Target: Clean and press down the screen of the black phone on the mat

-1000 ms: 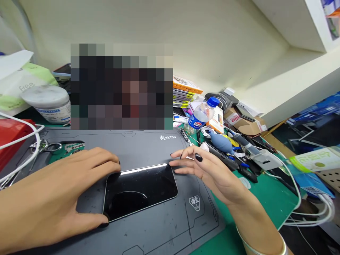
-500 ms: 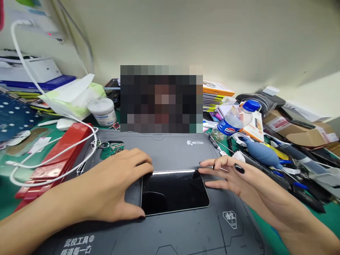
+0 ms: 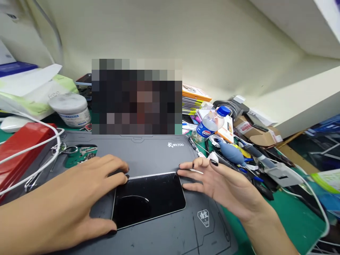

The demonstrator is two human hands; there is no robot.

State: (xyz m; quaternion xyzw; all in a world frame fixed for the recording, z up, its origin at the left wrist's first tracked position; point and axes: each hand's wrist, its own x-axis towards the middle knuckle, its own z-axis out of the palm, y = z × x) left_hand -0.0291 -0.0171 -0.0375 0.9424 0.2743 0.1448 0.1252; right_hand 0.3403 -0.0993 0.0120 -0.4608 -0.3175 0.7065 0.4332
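Observation:
A smartphone [image 3: 151, 200] with a dark glossy screen lies flat on a grey work mat [image 3: 148, 154]. My left hand [image 3: 92, 191] spans its left end, thumb at the near corner and fingertips at the far corner, gripping it by those edges. At the other end is my right hand [image 3: 217, 180], palm turned inward and fingers spread, with fingertips at the phone's right edge and far right corner. The right thumb points up, apart from the phone. Whether anything lies under the phone is hidden.
Scissors [image 3: 66, 148] and a small green board [image 3: 82, 156] lie left, near a red case [image 3: 23, 152] and white cable. A white jar [image 3: 71, 111] stands behind. A capped bottle [image 3: 209, 125], blue air blower [image 3: 231, 153], and cardboard box [image 3: 252, 131] crowd the right. Pixelation covers the back centre.
The view has swung to the right, so everything shifts left in the picture. Both hands keep about the same places on the phone.

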